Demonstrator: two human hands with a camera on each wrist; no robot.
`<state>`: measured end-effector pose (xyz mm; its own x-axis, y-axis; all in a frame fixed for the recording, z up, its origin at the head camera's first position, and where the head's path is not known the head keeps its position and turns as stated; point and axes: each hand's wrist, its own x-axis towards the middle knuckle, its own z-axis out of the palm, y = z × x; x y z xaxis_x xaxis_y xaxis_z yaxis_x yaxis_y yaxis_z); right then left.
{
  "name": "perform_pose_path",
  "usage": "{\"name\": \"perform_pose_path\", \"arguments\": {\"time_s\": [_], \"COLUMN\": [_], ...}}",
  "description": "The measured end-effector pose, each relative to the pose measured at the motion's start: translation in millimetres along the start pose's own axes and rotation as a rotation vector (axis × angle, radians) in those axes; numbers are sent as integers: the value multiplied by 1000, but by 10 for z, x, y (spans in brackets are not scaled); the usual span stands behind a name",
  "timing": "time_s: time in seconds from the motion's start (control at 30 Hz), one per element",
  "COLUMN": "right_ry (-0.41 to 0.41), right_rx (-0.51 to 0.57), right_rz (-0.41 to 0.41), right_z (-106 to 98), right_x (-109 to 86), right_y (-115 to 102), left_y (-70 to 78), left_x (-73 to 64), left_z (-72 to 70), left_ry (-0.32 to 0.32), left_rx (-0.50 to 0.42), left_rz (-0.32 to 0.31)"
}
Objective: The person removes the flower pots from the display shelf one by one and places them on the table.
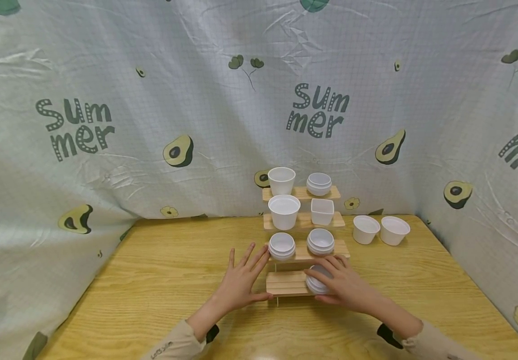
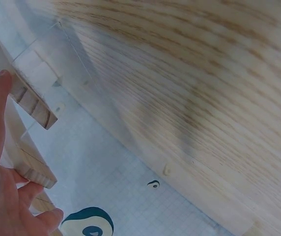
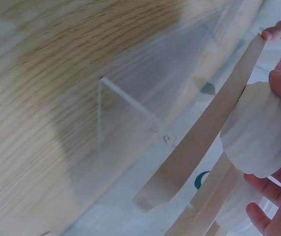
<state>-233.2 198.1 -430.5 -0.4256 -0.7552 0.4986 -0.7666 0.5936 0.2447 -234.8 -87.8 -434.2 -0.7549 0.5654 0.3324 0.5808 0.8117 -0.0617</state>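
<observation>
A wooden tiered stand [image 1: 286, 284] with clear side panels [image 3: 135, 123] holds white containers on its steps. My right hand [image 1: 349, 286] grips a white round bowl [image 3: 258, 130] at the right of the lowest step, thumb on one side and fingers on the other. My left hand [image 1: 237, 286] is spread at the stand's left side. In the left wrist view, its thumb and fingers touch the ends of the wooden steps [image 2: 30, 101]. Above, two round bowls [image 1: 282, 246] [image 1: 320, 242] sit on the second step. A tall cup [image 1: 284, 212] and a square cup [image 1: 322, 212] stand on the third.
The top step bears another tall cup [image 1: 282, 181] and a round bowl [image 1: 319, 184]. Two white cups [image 1: 366, 230] [image 1: 394, 231] stand on the wooden table [image 1: 186, 260] right of the stand. A patterned cloth [image 1: 222, 115] hangs behind and along both sides.
</observation>
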Motion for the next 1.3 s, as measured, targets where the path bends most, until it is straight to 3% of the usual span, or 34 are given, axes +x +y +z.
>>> {"name": "perform_pose_path", "arguments": {"time_s": [0.93, 1.3], "right_ry": [25, 105], "right_rx": [-1, -1], "right_rz": [108, 166], "right_z": [-229, -264], "right_x": [-393, -517], "right_y": [219, 325], "left_y": [5, 8], "left_x": [8, 12], "left_z": [-6, -8], "left_ry": [-20, -23], "left_rx": [4, -12], "left_rz": [-4, -9]}}
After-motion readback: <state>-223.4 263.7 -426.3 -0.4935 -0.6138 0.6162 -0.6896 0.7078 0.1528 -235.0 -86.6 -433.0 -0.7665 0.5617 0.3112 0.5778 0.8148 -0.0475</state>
